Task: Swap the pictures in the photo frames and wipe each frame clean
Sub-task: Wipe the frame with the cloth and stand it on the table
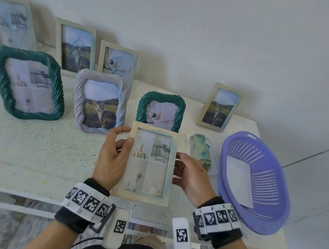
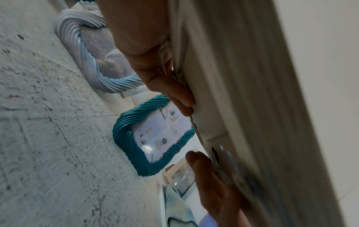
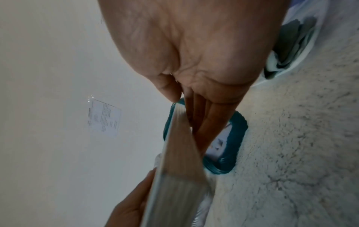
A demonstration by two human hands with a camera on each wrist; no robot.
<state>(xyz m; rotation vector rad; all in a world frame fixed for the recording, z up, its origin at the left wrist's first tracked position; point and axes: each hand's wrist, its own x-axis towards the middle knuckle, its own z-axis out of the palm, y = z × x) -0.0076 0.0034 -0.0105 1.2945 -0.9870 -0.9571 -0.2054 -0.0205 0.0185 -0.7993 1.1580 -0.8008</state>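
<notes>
I hold a cream wooden photo frame (image 1: 149, 163) upright over the table's front, its front facing me with a four-panel interior picture. My left hand (image 1: 125, 135) grips its left edge, thumb on the front and fingers curled round the top corner. My right hand (image 1: 187, 167) holds the right edge, thumb on the rim and fingers flat behind the back. The left wrist view shows my left fingers (image 2: 174, 95) on the frame's back edge (image 2: 242, 107). The right wrist view shows my right hand (image 3: 194, 61) pinching the frame's side (image 3: 180, 169).
Standing frames: large teal (image 1: 27, 83), lilac with a cat (image 1: 99, 101), small teal (image 1: 161, 107), a cream one with a cat (image 1: 218, 107), and three cream ones by the wall. A stained cloth (image 1: 201, 150) lies on a white tray. A purple basket (image 1: 255, 182) holds a white sheet.
</notes>
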